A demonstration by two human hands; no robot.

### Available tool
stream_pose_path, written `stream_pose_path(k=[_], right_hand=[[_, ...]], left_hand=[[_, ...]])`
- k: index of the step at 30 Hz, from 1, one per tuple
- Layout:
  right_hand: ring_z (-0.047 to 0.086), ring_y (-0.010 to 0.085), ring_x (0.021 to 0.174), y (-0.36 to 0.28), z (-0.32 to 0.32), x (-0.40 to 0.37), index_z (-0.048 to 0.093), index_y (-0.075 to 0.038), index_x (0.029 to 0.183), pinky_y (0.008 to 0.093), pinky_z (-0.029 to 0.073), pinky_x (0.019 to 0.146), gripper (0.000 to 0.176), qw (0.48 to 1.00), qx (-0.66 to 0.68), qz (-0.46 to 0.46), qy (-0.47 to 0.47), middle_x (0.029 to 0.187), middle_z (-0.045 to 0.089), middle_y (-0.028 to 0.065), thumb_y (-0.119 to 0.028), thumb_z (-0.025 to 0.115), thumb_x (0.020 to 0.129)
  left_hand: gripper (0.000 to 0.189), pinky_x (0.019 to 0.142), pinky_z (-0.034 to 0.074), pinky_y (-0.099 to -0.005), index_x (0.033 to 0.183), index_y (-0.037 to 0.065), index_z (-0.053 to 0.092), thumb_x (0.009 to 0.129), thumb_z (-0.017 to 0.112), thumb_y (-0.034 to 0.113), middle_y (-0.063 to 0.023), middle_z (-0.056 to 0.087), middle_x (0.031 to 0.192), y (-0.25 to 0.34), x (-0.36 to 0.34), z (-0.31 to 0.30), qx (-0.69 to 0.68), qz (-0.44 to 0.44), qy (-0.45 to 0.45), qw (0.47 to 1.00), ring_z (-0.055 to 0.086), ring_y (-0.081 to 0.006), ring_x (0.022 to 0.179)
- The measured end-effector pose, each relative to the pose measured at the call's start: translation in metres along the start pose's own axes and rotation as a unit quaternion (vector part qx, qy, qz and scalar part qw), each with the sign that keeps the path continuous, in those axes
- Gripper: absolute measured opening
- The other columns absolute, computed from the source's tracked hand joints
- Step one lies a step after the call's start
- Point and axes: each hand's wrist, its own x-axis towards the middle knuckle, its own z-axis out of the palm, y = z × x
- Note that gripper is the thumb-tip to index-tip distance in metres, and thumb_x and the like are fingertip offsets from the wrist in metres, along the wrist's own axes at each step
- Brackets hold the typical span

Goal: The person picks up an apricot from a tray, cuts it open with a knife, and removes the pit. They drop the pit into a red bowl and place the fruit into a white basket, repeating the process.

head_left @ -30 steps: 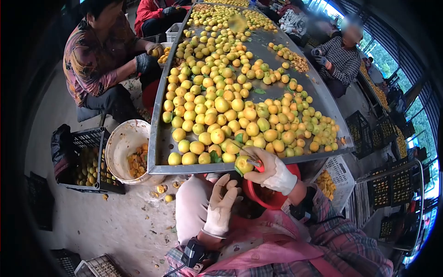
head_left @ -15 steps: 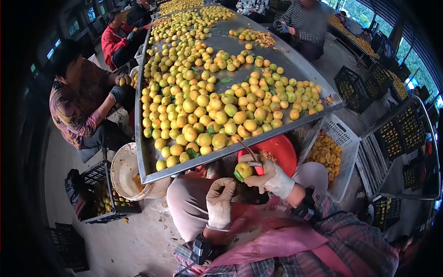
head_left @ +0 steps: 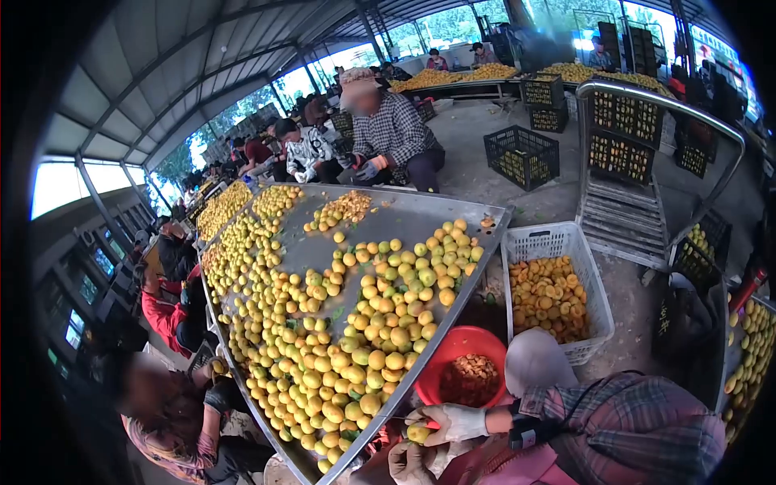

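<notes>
My right hand, in a pale work glove, grips a yellow-green apricot at the near edge of the metal table. A thin metal tool shows by its fingers, its shape hard to make out now. Just below, my gloved left hand is closed with curled fingers, near the apricot; whatever it may hold is hidden. Beyond my right hand sits a red basin with apricot pits inside. Whole apricots cover much of the sloping metal table.
Right of the basin, a white crate holds split apricots. A metal trolley carries stacked black crates. One co-worker sits at the left, another in a checked shirt across the table.
My view has swung up and to the right, showing more of the hall and trolley. The right hand still holds the apricot; the left stays curled close by.
</notes>
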Motion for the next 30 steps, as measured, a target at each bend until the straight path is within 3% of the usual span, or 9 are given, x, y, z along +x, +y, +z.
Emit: stream_pose_path(k=[5,9,12,14,15,17,25,28,30], right_hand=[[0.058,0.0196,0.101,0.006,-0.001,-0.002,0.051,-0.005,0.125,0.0276,0.049,0.082,0.054,0.998,0.053,0.032,-0.001,0.111,0.059,0.0104,-0.025,0.068,0.079],[0.058,0.0190,0.110,0.002,-0.006,-0.004,0.052,-0.004,0.127,0.0288,0.041,0.096,0.057,0.998,0.047,0.038,0.010,0.116,0.062,0.0093,-0.026,0.069,0.078],[0.062,0.0153,0.095,0.004,-0.006,-0.005,0.052,-0.006,0.128,0.0274,0.046,0.087,0.057,0.990,0.100,0.092,0.033,0.102,0.064,0.0067,-0.025,0.070,0.077],[0.048,0.0050,0.058,-0.006,-0.010,-0.008,0.051,-0.011,0.126,0.0204,0.037,0.047,0.054,0.977,0.158,0.133,0.053,0.068,0.051,-0.0039,-0.017,0.066,0.075],[0.047,0.0048,0.058,-0.007,-0.013,-0.009,0.049,-0.013,0.129,0.0205,0.035,0.044,0.057,0.975,0.170,0.137,0.048,0.068,0.049,-0.0047,-0.020,0.067,0.075],[0.047,0.0048,0.058,-0.022,-0.020,-0.013,0.049,-0.013,0.129,0.0204,0.036,0.045,0.056,0.972,0.183,0.143,0.046,0.068,0.049,-0.0046,-0.021,0.067,0.076],[0.050,0.0064,0.062,-0.037,-0.029,-0.019,0.049,-0.009,0.130,0.0211,0.038,0.044,0.055,0.961,0.250,0.121,0.013,0.077,0.053,-0.0012,-0.020,0.070,0.080],[0.054,0.0074,0.067,-0.035,-0.027,-0.018,0.045,-0.007,0.134,0.0216,0.042,0.049,0.057,0.954,0.276,0.121,-0.003,0.089,0.057,0.0010,-0.012,0.068,0.081],[0.056,0.0087,0.071,-0.040,-0.026,-0.018,0.043,-0.006,0.136,0.0226,0.046,0.057,0.060,0.947,0.301,0.107,-0.014,0.094,0.059,0.0027,-0.008,0.066,0.082]], left_hand=[[0.004,0.061,0.044,-0.0229,0.090,0.006,0.058,0.093,0.059,0.009,-0.0007,0.057,0.079,-0.009,-0.001,0.001,0.030,0.038,0.013,0.999,0.050,-0.0091,0.065],[0.005,0.065,0.045,-0.0227,0.089,0.005,0.059,0.092,0.060,0.010,-0.0009,0.059,0.082,-0.008,-0.005,0.001,0.014,0.012,0.004,1.000,0.052,-0.0101,0.069],[0.006,0.067,0.046,-0.0235,0.091,0.004,0.060,0.093,0.060,0.011,-0.0017,0.061,0.084,-0.013,-0.004,-0.003,0.028,0.014,-0.002,1.000,0.055,-0.0112,0.074],[0.008,0.068,0.047,-0.0240,0.093,0.003,0.061,0.093,0.060,0.011,-0.0021,0.061,0.085,-0.016,-0.002,-0.007,0.044,0.024,-0.004,0.999,0.056,-0.0118,0.076],[0.009,0.069,0.048,-0.0244,0.095,0.003,0.061,0.093,0.060,0.011,-0.0029,0.062,0.085,-0.017,-0.001,-0.009,0.114,0.014,0.015,0.993,0.057,-0.0122,0.077],[0.009,0.070,0.049,-0.0254,0.097,0.000,0.062,0.091,0.061,0.008,-0.0049,0.063,0.087,-0.031,0.008,-0.020,0.046,-0.063,0.037,0.996,0.059,-0.0134,0.079],[0.024,0.073,0.053,-0.0276,0.112,0.003,0.059,0.089,0.062,0.004,-0.0076,0.062,0.101,-0.064,0.019,-0.035,0.091,0.011,-0.062,0.994,0.061,-0.0159,0.081],[0.017,0.052,0.041,-0.0208,0.101,0.001,0.062,0.088,0.067,0.011,-0.0002,0.060,0.071,-0.071,0.024,-0.042,0.108,0.004,-0.065,0.992,0.051,-0.0067,0.058],[0.020,0.073,0.048,-0.0237,0.108,-0.001,0.058,0.090,0.063,0.006,-0.0046,0.063,0.089,-0.077,0.025,-0.044,0.110,0.022,-0.086,0.990,0.057,-0.0099,0.079]])
